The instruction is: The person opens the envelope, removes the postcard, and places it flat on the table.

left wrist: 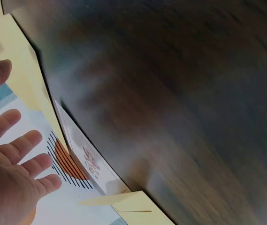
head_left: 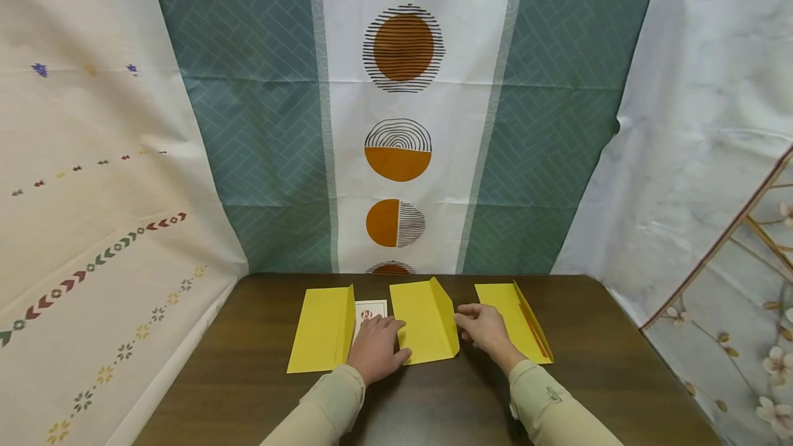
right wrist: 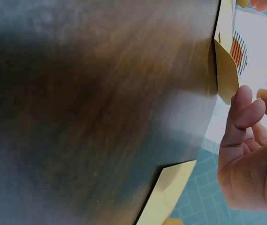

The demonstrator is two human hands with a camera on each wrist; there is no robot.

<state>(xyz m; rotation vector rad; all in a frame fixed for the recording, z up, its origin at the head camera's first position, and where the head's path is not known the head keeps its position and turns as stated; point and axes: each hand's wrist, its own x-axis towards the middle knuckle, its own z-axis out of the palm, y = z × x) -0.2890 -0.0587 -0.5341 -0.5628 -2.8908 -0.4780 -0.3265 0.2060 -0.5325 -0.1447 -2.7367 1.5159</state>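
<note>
Three yellow envelopes lie in a row. Over the left edge of the middle envelope (head_left: 418, 322) reaches my left hand (head_left: 381, 351), its fingers spread and relaxed. That envelope's flap (head_left: 443, 319) is raised on its right side. Beside the flap is my right hand (head_left: 486, 327), fingers loosely bent with a gap between thumb and forefinger; whether a fingertip touches the flap (right wrist: 227, 72), I cannot tell. A white card (head_left: 370, 310) with a red emblem lies between the left envelope (head_left: 319, 329) and the middle one, partly hidden by my left hand.
The right envelope (head_left: 504, 312) has its flap up, with a reddish strip (head_left: 534, 327) along its opening. Everything rests on a dark wooden table (head_left: 409, 411). A patterned cloth (head_left: 396, 102) hangs behind the table's far edge, with more cloth at both sides.
</note>
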